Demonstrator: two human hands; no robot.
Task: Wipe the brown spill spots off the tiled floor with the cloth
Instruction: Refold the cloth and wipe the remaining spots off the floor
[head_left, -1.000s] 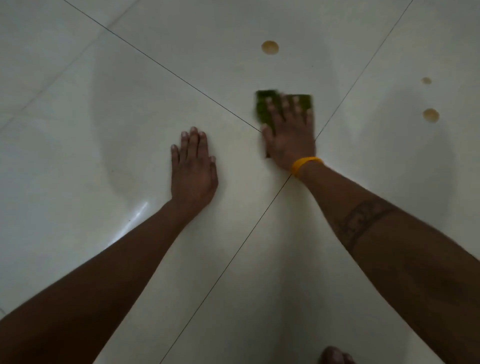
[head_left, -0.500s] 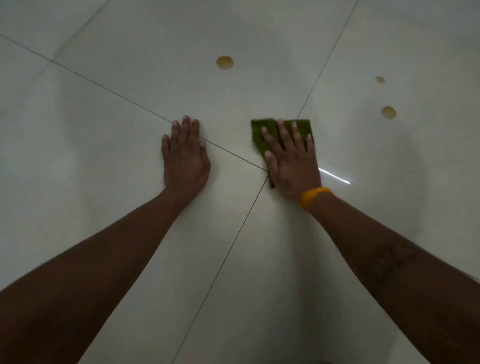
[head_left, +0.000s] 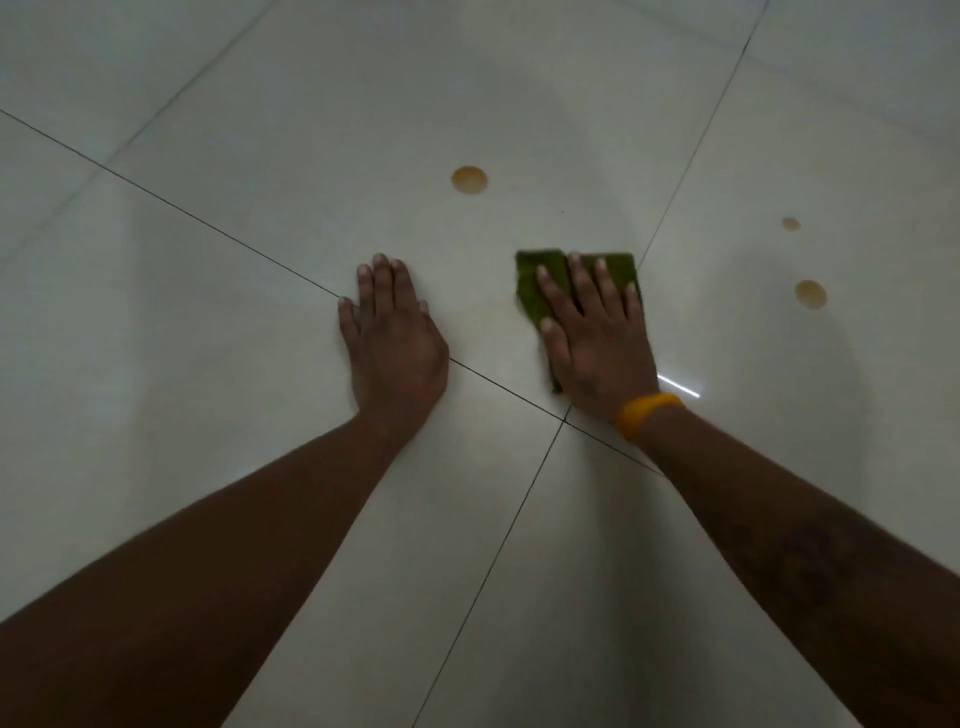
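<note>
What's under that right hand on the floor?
A green cloth, pressed flat by the right hand on the tiled floor. Whether any spill lies beneath the cloth is hidden.

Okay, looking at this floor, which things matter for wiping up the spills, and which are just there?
Part of the job:
- folded green cloth, pressed flat under the right hand
- three round brown spill spots: large one, small one, medium one
- pale glossy tiled floor

Just there:
- left hand, resting flat on the floor
- orange wristband
</note>
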